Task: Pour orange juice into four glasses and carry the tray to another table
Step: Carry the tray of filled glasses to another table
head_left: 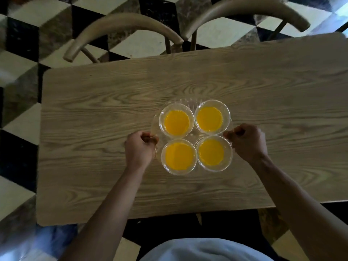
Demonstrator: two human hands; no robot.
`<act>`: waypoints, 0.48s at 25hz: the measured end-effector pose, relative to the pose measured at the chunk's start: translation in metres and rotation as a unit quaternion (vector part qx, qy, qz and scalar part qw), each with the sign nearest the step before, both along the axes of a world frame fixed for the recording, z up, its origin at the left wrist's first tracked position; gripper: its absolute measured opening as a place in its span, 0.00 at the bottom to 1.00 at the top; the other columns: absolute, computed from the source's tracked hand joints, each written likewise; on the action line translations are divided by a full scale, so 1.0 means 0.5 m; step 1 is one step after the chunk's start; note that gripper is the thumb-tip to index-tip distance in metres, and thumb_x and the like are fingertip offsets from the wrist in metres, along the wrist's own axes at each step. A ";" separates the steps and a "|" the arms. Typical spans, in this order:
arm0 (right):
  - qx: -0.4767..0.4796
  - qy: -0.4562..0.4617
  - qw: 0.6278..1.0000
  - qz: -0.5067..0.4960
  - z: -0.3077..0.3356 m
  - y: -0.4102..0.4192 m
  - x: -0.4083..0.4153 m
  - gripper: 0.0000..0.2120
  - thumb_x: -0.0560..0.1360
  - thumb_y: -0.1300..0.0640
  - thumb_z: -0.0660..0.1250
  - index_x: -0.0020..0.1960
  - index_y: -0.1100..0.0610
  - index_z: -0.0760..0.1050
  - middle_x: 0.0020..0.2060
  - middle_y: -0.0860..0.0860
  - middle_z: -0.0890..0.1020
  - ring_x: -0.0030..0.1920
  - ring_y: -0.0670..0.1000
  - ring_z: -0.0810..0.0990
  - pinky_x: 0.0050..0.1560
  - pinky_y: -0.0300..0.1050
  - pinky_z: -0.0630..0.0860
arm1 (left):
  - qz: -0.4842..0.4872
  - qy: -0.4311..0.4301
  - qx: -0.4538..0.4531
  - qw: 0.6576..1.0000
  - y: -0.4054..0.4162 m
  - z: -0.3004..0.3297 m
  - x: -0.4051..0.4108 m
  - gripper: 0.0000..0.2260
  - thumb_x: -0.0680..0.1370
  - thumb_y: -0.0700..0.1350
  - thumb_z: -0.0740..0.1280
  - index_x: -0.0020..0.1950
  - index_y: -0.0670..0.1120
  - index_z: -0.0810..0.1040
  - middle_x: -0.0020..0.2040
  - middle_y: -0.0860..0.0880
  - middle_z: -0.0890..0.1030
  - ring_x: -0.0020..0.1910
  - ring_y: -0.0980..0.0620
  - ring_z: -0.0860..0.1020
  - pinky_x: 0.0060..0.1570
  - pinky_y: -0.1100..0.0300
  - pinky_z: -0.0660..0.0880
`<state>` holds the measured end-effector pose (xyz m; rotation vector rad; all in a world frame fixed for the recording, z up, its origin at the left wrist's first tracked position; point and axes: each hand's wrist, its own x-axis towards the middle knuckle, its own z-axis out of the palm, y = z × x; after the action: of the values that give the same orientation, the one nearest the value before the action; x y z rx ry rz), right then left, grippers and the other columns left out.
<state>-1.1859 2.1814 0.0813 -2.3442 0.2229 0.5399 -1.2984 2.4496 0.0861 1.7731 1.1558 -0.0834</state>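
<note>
Several clear glasses filled with orange juice stand close together on a round clear tray over the middle of a wooden table. Two glasses are at the back, one on the left and one on the right. Two more are at the front, left and right. My left hand is closed on the tray's left rim. My right hand grips the tray's right rim. Whether the tray rests on the table or hovers just above it cannot be told.
Two curved wooden chair backs, one on the left and one on the right, stand behind the table's far edge. A black, white and grey patterned tile floor surrounds the table. My light-coloured shirt shows at the bottom.
</note>
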 end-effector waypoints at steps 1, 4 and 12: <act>-0.003 0.000 1.000 -0.003 -0.006 0.004 0.006 0.10 0.73 0.52 0.77 0.39 0.57 0.82 0.31 0.49 0.84 0.35 0.50 0.83 0.36 0.40 0.77 | -0.005 -0.001 0.007 1.000 0.003 -0.008 0.005 0.05 0.77 0.37 0.76 0.47 0.47 0.84 0.40 0.46 0.87 0.37 0.41 0.87 0.39 0.38 0.86; -0.010 0.006 1.000 -0.026 -0.025 0.006 0.022 0.11 0.72 0.51 0.78 0.41 0.58 0.83 0.33 0.49 0.84 0.37 0.51 0.82 0.35 0.39 0.73 | -0.011 0.006 0.010 1.000 0.003 -0.027 0.020 0.13 0.77 0.34 0.74 0.42 0.53 0.82 0.39 0.48 0.87 0.37 0.40 0.87 0.38 0.39 0.85; -0.038 0.014 0.999 -0.012 -0.073 0.010 0.047 0.11 0.73 0.51 0.77 0.41 0.59 0.84 0.34 0.51 0.85 0.39 0.52 0.85 0.36 0.39 0.76 | -0.007 0.027 -0.012 1.000 0.009 -0.072 0.054 0.11 0.78 0.32 0.71 0.46 0.48 0.81 0.41 0.47 0.87 0.34 0.48 0.84 0.39 0.40 0.86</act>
<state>-1.1626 2.1864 0.0450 -2.4057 0.2883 0.5607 -1.2716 2.4542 0.0502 1.7662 1.1765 -0.1537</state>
